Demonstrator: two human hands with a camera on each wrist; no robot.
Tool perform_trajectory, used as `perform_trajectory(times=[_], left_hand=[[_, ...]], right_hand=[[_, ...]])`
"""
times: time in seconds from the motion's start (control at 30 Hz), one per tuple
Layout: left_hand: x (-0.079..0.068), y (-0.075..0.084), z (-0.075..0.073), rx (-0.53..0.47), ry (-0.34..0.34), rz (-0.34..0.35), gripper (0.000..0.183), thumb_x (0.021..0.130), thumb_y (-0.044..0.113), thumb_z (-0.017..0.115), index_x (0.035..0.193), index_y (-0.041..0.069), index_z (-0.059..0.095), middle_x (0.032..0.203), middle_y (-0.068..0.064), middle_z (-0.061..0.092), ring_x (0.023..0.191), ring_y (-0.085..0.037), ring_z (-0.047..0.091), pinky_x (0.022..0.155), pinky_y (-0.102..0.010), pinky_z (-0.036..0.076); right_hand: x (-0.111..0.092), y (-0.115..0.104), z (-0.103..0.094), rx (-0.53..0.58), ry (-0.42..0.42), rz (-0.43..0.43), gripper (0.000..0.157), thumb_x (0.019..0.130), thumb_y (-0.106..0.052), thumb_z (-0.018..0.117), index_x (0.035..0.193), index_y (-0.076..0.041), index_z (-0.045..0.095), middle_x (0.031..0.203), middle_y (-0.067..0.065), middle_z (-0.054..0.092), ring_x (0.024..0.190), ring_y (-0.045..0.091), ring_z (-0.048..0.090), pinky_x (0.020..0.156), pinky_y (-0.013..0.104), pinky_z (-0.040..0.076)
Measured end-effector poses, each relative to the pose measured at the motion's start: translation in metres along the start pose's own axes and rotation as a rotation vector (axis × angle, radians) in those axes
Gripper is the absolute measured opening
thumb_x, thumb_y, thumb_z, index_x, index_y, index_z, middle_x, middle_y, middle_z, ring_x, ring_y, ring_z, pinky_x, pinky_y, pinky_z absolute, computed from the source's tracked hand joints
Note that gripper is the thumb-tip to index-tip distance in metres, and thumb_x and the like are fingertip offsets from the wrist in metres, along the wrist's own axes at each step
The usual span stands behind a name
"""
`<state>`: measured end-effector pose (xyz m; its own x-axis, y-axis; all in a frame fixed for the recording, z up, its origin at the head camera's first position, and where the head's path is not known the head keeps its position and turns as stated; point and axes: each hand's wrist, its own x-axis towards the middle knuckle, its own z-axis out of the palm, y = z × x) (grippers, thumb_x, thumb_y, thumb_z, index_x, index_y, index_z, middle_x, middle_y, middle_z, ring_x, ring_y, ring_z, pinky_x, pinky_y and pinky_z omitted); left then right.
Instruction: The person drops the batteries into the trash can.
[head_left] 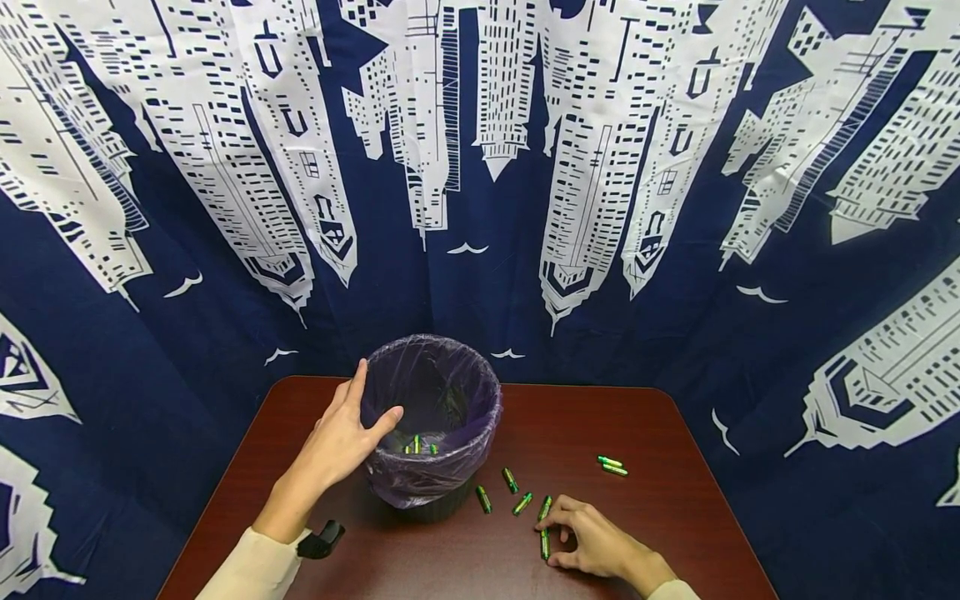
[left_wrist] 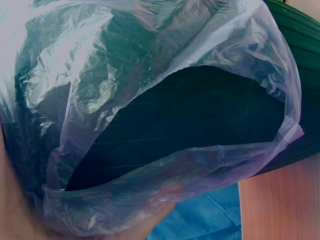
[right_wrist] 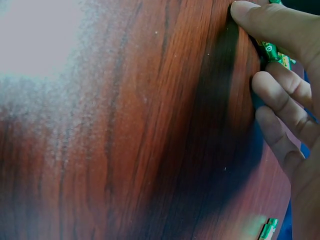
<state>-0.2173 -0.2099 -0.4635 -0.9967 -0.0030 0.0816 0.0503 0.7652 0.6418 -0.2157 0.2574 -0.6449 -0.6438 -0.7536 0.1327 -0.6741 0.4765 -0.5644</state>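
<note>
Left of centre in the frame, the lined bin (head_left: 453, 471) is touched at its rim by the left hand (head_left: 339, 436), thumb and fingers spread. At lower right, a green battery (head_left: 545, 545) is flanked by the curled right hand (head_left: 596, 543) (whether pinched cannot be told).

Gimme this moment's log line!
left hand: at purple plastic liner of round dark bin; right hand: by small green cylindrical battery; more batteries: in bin, on brown wooden table

Head view evenly lit, its edges stretched; right wrist view — white glare on the table (right_wrist: 115, 125) well left of the fingers (right_wrist: 272, 95), a soft-edged shadow just beside them; left wrist view hazy — the bag (left_wrist: 92, 70) glinting.
</note>
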Motion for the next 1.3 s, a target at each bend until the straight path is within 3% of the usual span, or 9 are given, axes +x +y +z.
perform_trajectory(times=[0.4,0.77,1.1,1.3], left_hand=[[0.001,-0.001,0.001,0.001,-0.016,-0.018,0.116,0.109,0.070,0.066,0.190,0.018,0.001,0.189,-0.031,0.026,0.165,-0.061,0.049,0.131,-0.082,0.041],[0.001,-0.001,0.001,0.008,-0.004,-0.012,0.116,0.110,0.069,0.067,0.189,0.016,0.002,0.188,-0.032,0.028,0.164,-0.061,0.050,0.130,-0.082,0.042],[0.000,0.002,0.000,-0.011,0.014,0.003,0.114,0.110,0.069,0.068,0.190,0.017,0.005,0.188,-0.029,0.031,0.164,-0.058,0.052,0.129,-0.081,0.045],[-0.001,0.000,0.002,-0.007,0.012,-0.009,0.114,0.109,0.068,0.068,0.190,0.018,0.004,0.189,-0.029,0.030,0.164,-0.057,0.053,0.130,-0.080,0.045]], right_hand=[[-0.002,-0.001,0.002,-0.015,0.001,0.016,0.033,0.101,-0.017,0.093,0.132,-0.011,0.084,0.117,-0.005,0.069,0.092,-0.007,0.063,0.076,0.017,0.060],[0.001,-0.004,-0.003,-0.003,0.020,-0.022,0.033,0.099,-0.013,0.093,0.131,-0.008,0.084,0.119,-0.002,0.070,0.092,-0.006,0.065,0.075,0.018,0.062],[0.011,-0.011,-0.022,-0.029,0.094,-0.115,0.033,0.097,-0.008,0.093,0.127,-0.003,0.082,0.120,0.003,0.070,0.090,0.000,0.067,0.075,0.021,0.063],[0.021,-0.016,-0.033,-0.052,0.173,-0.168,0.033,0.095,-0.007,0.094,0.126,-0.008,0.083,0.119,0.004,0.072,0.088,0.003,0.069,0.074,0.023,0.063]])
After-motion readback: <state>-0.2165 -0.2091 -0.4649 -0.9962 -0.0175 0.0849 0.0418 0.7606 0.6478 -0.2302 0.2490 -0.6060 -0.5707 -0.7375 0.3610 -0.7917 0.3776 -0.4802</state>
